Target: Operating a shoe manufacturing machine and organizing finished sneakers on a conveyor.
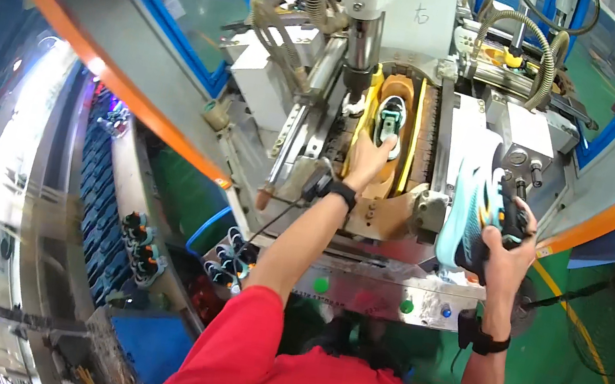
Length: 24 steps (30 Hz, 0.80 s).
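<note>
My left hand (371,159) reaches into the press machine and rests its fingers on a white and teal shoe (392,117) lying sole-up in the yellow-edged cradle (371,110). A steel ram (361,56) hangs just left of that shoe. My right hand (508,244) grips a second shoe (472,218), teal-soled with black and orange upper, held upright beside the machine's right side. Both wrists wear black bands.
The machine's front panel (387,301) carries green, red and blue buttons. Hoses (522,33) loop above. More shoes (229,256) sit in a blue bin at lower left, others (138,246) on a rack. Orange-edged guard panels (124,82) flank the machine.
</note>
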{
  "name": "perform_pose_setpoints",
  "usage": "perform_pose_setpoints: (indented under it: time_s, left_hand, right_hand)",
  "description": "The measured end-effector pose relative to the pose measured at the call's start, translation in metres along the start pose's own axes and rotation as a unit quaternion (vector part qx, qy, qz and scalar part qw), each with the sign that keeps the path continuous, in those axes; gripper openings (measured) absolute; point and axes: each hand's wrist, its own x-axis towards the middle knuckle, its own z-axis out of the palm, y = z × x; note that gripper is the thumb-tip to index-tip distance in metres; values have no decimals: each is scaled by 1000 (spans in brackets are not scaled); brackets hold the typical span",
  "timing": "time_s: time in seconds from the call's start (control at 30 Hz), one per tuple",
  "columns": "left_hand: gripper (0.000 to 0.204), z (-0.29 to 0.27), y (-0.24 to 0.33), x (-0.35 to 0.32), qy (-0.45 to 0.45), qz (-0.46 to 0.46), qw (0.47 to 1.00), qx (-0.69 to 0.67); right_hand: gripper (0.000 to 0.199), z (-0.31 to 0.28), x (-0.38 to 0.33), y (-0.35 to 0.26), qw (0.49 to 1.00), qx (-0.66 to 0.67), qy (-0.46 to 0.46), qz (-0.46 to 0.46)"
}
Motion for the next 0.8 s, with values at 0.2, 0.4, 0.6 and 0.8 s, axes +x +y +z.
perform_pose_setpoints:
  time_s: [0.2,0.4,0.6,0.8]
  left_hand:
    - [77,67,-27,68,-3,-37,982,186]
    - [31,17,-37,59,-50,-158,955,-246]
    - [23,-123,-13,-86,-229,-271,822,-446]
    - [62,-265,-17,-234,-60,-228,881,-410]
  right_hand:
    - [55,-14,15,8,996,-55,67,29]
    - [55,39,108,9,980,-197,-15,13]
    - [61,174,191,36,915,-358,-186,-6]
    - [47,309,160,84,883,-427,-190,-24]
